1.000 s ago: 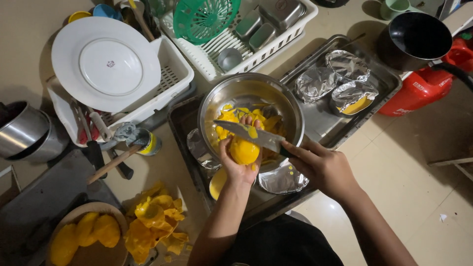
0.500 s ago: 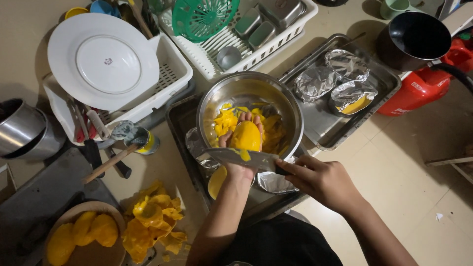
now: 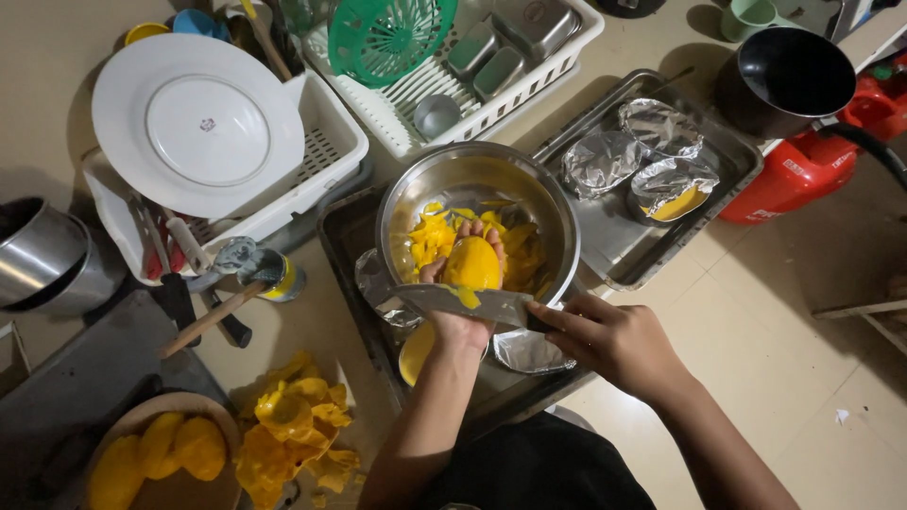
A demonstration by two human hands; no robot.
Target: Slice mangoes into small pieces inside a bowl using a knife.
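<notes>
Cupping a peeled, bright yellow mango (image 3: 472,263) from below, the left hand (image 3: 462,316) curls its fingertips around the fruit's far side and holds it over the round stainless-steel bowl (image 3: 477,184). Most of the palm is hidden behind the broad steel knife blade (image 3: 460,301), which lies flat across the wrist, smeared with yellow pulp. The right hand (image 3: 614,342) closes around the knife's handle, covering it completely, so only the blade shows. Yellow fruit pieces (image 3: 433,238) lie in the bowl, partly screened by the mango and fingers.

The bowl sits on a dark metal tray (image 3: 342,236), whose near edge is lost behind the forearms. Under the left wrist, a yellow dish (image 3: 416,351) and a crumpled foil piece (image 3: 529,351) show only in part. A second steel tray (image 3: 709,151) to the right carries 3 foil-wrapped bundles (image 3: 652,156). At lower left, a wooden bowl of peeled mangoes (image 3: 156,453) is cut off by the frame edge, beside a heap of yellow peels (image 3: 293,430). A white round plate (image 3: 194,123) rests on a white plastic rack (image 3: 326,151).
</notes>
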